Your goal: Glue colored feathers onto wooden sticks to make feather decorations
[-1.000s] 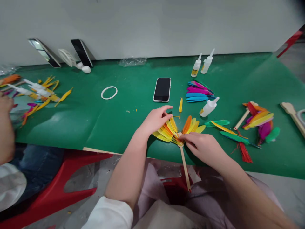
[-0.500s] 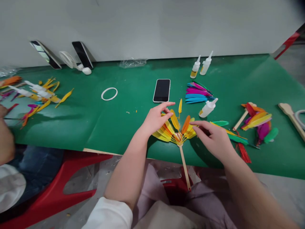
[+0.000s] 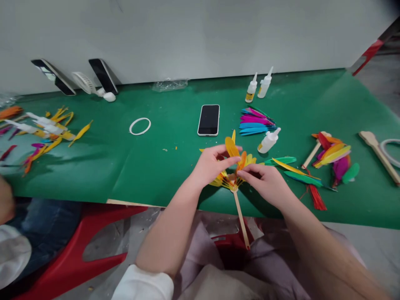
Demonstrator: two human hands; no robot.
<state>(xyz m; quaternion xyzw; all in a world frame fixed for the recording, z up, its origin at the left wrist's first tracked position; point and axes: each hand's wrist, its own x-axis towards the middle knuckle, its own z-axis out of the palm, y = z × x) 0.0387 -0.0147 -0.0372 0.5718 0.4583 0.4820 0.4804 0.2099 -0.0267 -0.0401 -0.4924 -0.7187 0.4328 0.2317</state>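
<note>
A feather fan with a wooden handle (image 3: pixel 240 216) lies over the table's front edge, its yellow and orange feathers (image 3: pixel 221 180) spread from the top of the handle. My left hand (image 3: pixel 210 166) reaches over the fan's left side, closed on a yellow-orange feather (image 3: pixel 231 146) between thumb and index finger. My right hand (image 3: pixel 264 178) is closed too, its fingertips pinched at the lower end of a feather beside an orange feather (image 3: pixel 243 158). Both hands' fingertips are close together above the fan's centre. The feather tips behind my left fingers are partly hidden.
Near the right hand stands a glue bottle (image 3: pixel 268 141); blue and pink feathers (image 3: pixel 256 121) lie behind it. A phone (image 3: pixel 208 121) and a white ring (image 3: pixel 140 126) lie on the green table (image 3: pixel 175 183). Another feather fan (image 3: pixel 334 156) rests at right. A co-worker's arm (image 3: pixel 5 198) shows at left.
Both hands have moved inward over the fan, and their fingertips have come together. The left hand has taken hold of the yellow-orange feather. The right fingers have closed near the fan's centre.
</note>
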